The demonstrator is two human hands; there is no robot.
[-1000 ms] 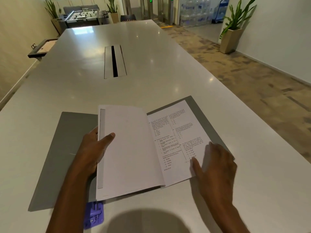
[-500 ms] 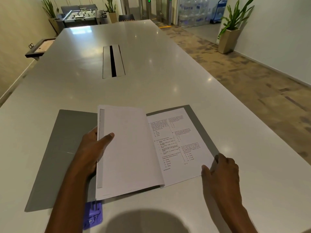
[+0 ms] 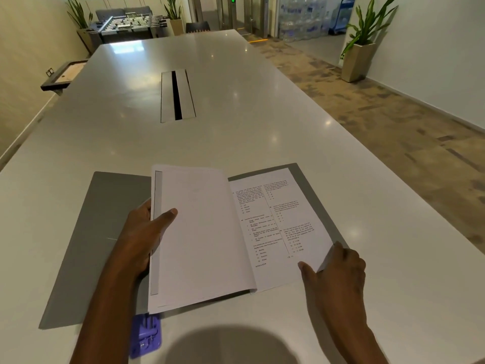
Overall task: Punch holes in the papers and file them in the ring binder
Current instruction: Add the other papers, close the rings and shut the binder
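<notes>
On table (image 3: 236, 143), gripping flipped pages (image 3: 204, 232) with left hand (image 3: 144, 237), pinching printed sheet (image 3: 275, 219) corner with right hand (image 3: 338, 271), ideally peeling one only.

Long glossy white table (image 3: 236, 143) runs up the frame, foosball table (image 3: 131, 23) at upper left, potted plant (image 3: 360, 48) upper right on patterned carpet (image 3: 380, 122).

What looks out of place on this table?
The purple hole punch is half hidden under the near edge of the papers that the left hand holds up. The printed page has its near corner bent up, but only because the right hand holds it up. Nothing looks torn or spilled.
</notes>
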